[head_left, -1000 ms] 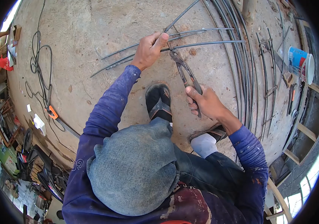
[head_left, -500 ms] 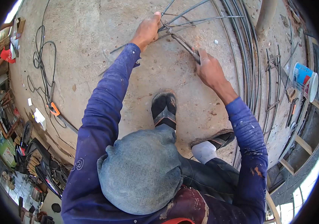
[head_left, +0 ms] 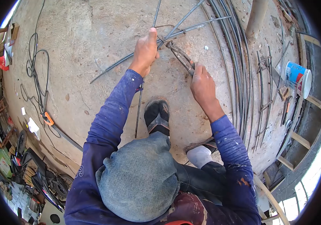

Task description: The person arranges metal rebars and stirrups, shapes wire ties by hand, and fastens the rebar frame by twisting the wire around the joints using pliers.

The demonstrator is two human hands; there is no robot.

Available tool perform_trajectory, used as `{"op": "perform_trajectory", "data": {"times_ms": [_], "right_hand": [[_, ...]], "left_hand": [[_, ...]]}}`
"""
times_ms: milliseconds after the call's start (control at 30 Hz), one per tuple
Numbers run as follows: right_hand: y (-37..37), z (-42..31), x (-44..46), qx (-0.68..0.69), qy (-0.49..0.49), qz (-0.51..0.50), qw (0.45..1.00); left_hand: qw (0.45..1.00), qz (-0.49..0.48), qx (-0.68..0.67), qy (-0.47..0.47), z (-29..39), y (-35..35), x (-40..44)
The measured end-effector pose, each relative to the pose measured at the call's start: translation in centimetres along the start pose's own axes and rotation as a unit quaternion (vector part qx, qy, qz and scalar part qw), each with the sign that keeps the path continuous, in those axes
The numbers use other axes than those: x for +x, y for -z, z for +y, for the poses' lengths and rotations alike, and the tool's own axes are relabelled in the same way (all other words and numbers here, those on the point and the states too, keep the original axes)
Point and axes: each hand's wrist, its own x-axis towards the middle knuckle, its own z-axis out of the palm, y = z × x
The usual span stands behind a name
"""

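At left, a cable [head_left: 35, 69] lies loosely looped near an orange-handled tool [head_left: 48, 118]. The left hand [head_left: 145, 51] is clenched around the crossing rods [head_left: 185, 20], apparently to steady them. The head of the pincers [head_left: 175, 51] meets the rods at their crossing, just right of that hand. The right hand [head_left: 202, 80] grasps the pincers' handles well back, probably for leverage. Farther right are long bars [head_left: 240, 63], then a bucket [head_left: 295, 75].
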Motion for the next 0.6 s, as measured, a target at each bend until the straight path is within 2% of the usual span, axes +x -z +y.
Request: {"op": "perform_trajectory", "data": {"times_ms": [67,100,167,200,233,300,333,400,433,500,600], "right_hand": [[-0.8,-1.3,-0.9,0.033,-0.063,0.004,0.997],[-0.4,-2.4,-0.9,0.033,-0.06,0.008,0.998],[0.6,-4.9,-1.5,0.143,-0.163,-0.126,0.968],[-0.1,-5.1,-1.7,0.21,-0.157,-0.109,0.959],[0.2,-5.4,-1.6,0.211,-0.159,-0.101,0.959],[1.4,-5.5,-1.3,0.193,-0.16,-0.128,0.959],[1.0,-4.7,-1.9,0.194,-0.158,-0.126,0.96],[0.1,-2.7,-3.1,0.22,-0.002,0.007,0.975],[0.5,-1.7,-3.4,0.223,0.002,0.006,0.975],[3.1,-0.7,-4.4,0.338,-0.088,-0.205,0.915],[2.7,1.5,-5.2,0.281,-0.071,-0.157,0.944]], "left_hand": [[1.0,-0.006,-0.007,0.019,0.3,-0.1,-0.2],[0.999,-0.011,-0.012,0.038,0.5,-0.1,-0.2],[1.0,0.002,0.001,0.023,-0.2,-0.8,-1.4],[1.0,0.013,0.013,0.009,-0.5,-1.3,-1.8],[1.0,0.007,0.016,0.004,-0.5,-1.2,-2.0],[0.997,0.015,-0.003,0.081,0.0,-0.8,-2.3],[0.997,0.015,-0.003,0.078,-0.1,-1.1,-2.6],[0.999,0.013,0.017,0.049,0.3,-1.1,-3.2],[0.998,0.018,0.019,0.048,0.3,-0.7,-3.2],[0.998,-0.012,0.002,0.058,-0.1,-0.2,-3.2],[0.994,-0.075,-0.066,0.039,0.2,0.1,-3.6]]}}
